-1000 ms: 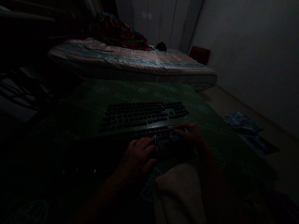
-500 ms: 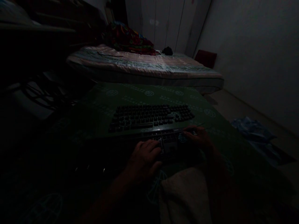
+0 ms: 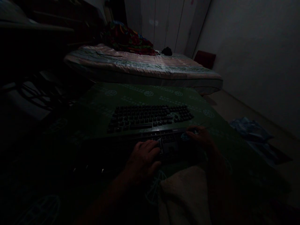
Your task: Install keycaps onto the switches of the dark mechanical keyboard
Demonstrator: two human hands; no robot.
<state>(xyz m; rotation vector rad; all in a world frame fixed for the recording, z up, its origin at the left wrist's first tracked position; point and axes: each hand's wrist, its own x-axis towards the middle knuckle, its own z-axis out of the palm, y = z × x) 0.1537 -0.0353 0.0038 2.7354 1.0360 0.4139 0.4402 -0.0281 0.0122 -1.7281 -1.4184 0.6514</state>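
In deep shadow, a dark keyboard body [image 3: 170, 147] lies on the green table. My left hand [image 3: 144, 157] rests on its middle, palm down, fingers stretched and slightly bent, gripping nothing. Over the right end of the body, my right hand [image 3: 199, 135] is closed in a pinch around a slim tool [image 3: 194, 131]. Thin dark ends stick out past the fingers to the right; its exact kind is too dark to tell. Loose black keycaps [image 3: 142, 117] are set out in keyboard order just beyond the body, with some gaps among them.
The green table covering [image 3: 131, 90] carries pale globe prints. A light cloth [image 3: 185, 190] lies at the near edge between my arms. Beyond the table stands a bed [image 3: 150, 67] with a red patterned blanket [image 3: 128, 39]. Bluish fabric [image 3: 250, 129] lies on the floor at right.
The whole view has shifted slightly, so things appear a little further left. My right hand has moved slightly over the keyboard's right end; my left hand stays in place.
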